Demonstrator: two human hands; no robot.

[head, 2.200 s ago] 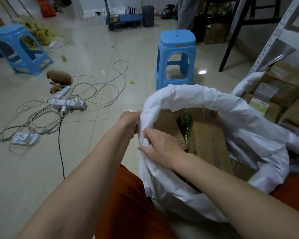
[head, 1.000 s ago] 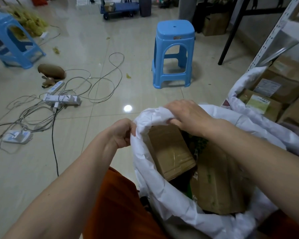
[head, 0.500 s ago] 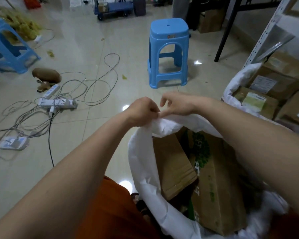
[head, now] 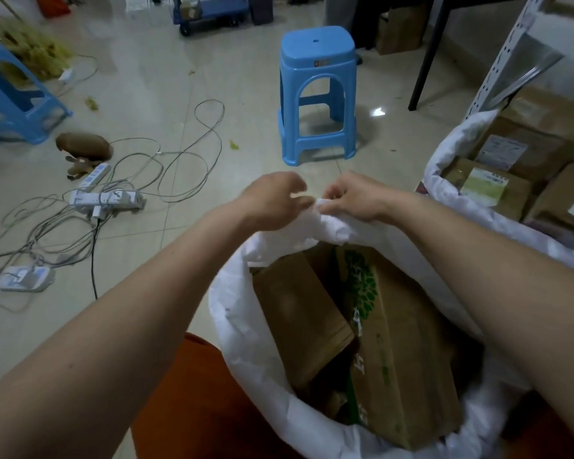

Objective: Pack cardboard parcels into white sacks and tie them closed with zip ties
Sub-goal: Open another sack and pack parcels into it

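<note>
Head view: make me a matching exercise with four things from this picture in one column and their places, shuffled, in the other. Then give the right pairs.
Things
1. white sack
2. blue stool
3. power strip
4. printed cardboard box

Places
A. on the floor at the left, among tangled cables
B. inside the sack, beside a plain brown box
C. upright on the floor beyond the hands
D. its rim gripped by the left hand and right hand

Pairs: 1-D, 2-C, 3-A, 4-B
</note>
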